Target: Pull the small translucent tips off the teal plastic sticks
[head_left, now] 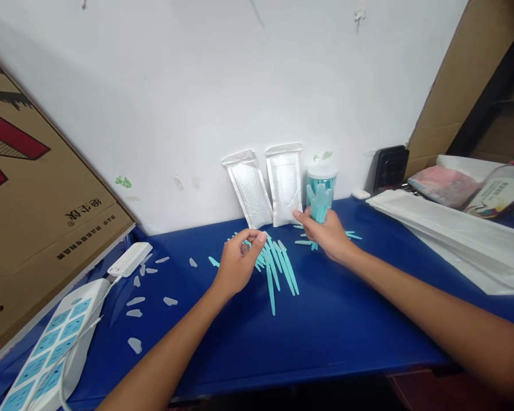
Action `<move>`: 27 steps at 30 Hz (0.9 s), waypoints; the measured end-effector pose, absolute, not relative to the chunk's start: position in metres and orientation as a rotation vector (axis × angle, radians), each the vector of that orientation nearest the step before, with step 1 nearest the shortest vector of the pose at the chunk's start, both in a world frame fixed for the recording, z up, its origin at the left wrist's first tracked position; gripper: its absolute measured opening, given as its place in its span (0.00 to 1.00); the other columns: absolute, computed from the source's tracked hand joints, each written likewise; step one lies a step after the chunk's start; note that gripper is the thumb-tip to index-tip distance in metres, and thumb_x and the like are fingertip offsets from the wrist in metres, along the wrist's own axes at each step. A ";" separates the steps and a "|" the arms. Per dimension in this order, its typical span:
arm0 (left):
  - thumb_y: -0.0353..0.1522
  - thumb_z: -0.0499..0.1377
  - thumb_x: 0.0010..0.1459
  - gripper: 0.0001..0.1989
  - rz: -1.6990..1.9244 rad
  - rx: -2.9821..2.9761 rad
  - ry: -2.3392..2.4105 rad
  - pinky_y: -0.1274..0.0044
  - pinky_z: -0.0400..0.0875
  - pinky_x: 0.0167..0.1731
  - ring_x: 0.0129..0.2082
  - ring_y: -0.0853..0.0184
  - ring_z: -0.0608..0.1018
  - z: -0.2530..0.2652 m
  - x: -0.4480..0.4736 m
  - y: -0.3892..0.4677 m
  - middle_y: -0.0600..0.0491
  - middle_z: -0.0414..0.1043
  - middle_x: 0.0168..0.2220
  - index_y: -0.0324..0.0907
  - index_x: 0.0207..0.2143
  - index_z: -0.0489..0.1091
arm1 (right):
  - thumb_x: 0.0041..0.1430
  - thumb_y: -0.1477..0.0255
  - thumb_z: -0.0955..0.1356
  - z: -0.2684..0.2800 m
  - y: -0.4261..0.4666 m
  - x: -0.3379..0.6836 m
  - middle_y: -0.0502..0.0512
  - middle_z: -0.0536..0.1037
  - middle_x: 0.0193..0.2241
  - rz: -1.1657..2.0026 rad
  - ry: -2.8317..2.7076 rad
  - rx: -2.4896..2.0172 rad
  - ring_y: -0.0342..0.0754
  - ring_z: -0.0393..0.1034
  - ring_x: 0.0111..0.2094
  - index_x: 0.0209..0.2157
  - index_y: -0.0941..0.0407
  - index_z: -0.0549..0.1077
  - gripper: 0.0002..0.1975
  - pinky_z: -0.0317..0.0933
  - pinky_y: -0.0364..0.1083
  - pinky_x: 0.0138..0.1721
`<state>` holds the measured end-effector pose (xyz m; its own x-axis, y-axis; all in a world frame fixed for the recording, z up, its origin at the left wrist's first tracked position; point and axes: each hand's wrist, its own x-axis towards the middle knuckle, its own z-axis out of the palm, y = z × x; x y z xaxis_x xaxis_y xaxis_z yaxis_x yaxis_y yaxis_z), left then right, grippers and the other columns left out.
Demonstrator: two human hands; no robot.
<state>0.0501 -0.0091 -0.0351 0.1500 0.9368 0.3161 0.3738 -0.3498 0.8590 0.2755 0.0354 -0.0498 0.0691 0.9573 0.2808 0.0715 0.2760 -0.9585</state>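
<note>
My right hand [325, 231] is closed around an upright bundle of teal eyebrow razors [320, 200], just in front of a clear tub with a white lid [322, 173]. A few more razors lie beneath and beside that hand. My left hand [240, 257] has thumb and forefinger pinched together at the edge of a fanned-out pile of teal eyebrow razors [282, 262]. Whatever sits in this pinch is too small or hidden to tell. Several small translucent blade covers [170, 301] are scattered over the blue table to its left.
Two silver bubble mailers [285, 185] lean against the white wall. On the left are a power strip [53, 348], a white charger [129, 259] and a large carton [38, 188]. White packaging sleeves [454, 234], a pink packet [445, 185] and a bottle [499, 188] occupy the right.
</note>
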 end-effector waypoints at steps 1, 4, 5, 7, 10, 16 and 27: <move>0.48 0.58 0.65 0.20 1.179 1.819 1.255 0.77 0.52 0.23 0.23 0.73 0.57 -0.036 0.049 -0.008 0.55 0.69 0.33 0.41 0.42 0.77 | 0.57 0.51 0.73 -0.052 0.036 0.275 0.43 0.59 0.16 0.917 -1.300 -1.088 0.41 0.53 0.18 0.23 0.51 0.59 0.25 0.52 0.44 0.21; 0.48 0.59 0.64 0.20 1.181 1.821 1.274 0.77 0.53 0.23 0.23 0.73 0.58 -0.038 0.045 -0.005 0.55 0.69 0.32 0.41 0.41 0.78 | 0.58 0.53 0.72 -0.059 0.036 0.271 0.43 0.60 0.15 0.916 -1.370 -1.143 0.42 0.55 0.18 0.21 0.52 0.58 0.25 0.57 0.45 0.24; 0.48 0.59 0.64 0.20 1.181 1.824 1.279 0.77 0.53 0.23 0.23 0.73 0.59 -0.039 0.045 -0.004 0.54 0.69 0.32 0.41 0.40 0.78 | 0.58 0.52 0.71 -0.062 0.036 0.269 0.44 0.60 0.15 0.913 -1.404 -1.157 0.43 0.56 0.19 0.21 0.52 0.58 0.25 0.57 0.45 0.25; 0.48 0.60 0.63 0.19 1.197 1.835 1.288 0.77 0.53 0.23 0.23 0.72 0.60 -0.039 0.043 -0.002 0.54 0.69 0.30 0.41 0.39 0.78 | 0.58 0.48 0.70 -0.062 0.038 0.270 0.46 0.64 0.16 0.887 -1.464 -1.182 0.44 0.60 0.22 0.22 0.53 0.63 0.25 0.59 0.45 0.28; 0.47 0.61 0.62 0.19 1.253 1.851 1.323 0.77 0.54 0.24 0.23 0.71 0.60 -0.038 0.038 0.002 0.56 0.66 0.26 0.41 0.37 0.78 | 0.60 0.44 0.67 -0.053 0.048 0.288 0.53 0.76 0.28 0.711 -1.661 -1.274 0.49 0.70 0.31 0.31 0.56 0.72 0.27 0.61 0.46 0.35; 0.48 0.59 0.63 0.20 1.328 1.849 1.367 0.77 0.55 0.25 0.22 0.71 0.62 -0.036 0.022 0.013 0.56 0.66 0.23 0.40 0.35 0.78 | 0.60 0.39 0.63 -0.038 0.078 0.355 0.66 0.81 0.42 0.245 -2.240 -1.708 0.60 0.76 0.40 0.47 0.58 0.75 0.36 0.61 0.47 0.35; 0.47 0.63 0.59 0.19 1.289 1.815 1.433 0.77 0.51 0.24 0.20 0.72 0.59 -0.034 0.003 0.029 0.59 0.61 0.19 0.39 0.33 0.78 | 0.59 0.44 0.69 -0.051 0.083 0.360 0.69 0.80 0.48 0.117 -2.514 -1.771 0.63 0.75 0.46 0.53 0.59 0.74 0.34 0.63 0.49 0.38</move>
<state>0.0029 0.0291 -0.0341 0.0034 0.9286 0.3711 0.4669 -0.3297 0.8205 0.3596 0.0830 -0.0506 -0.3363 0.9417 0.0089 0.9368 0.3355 -0.0989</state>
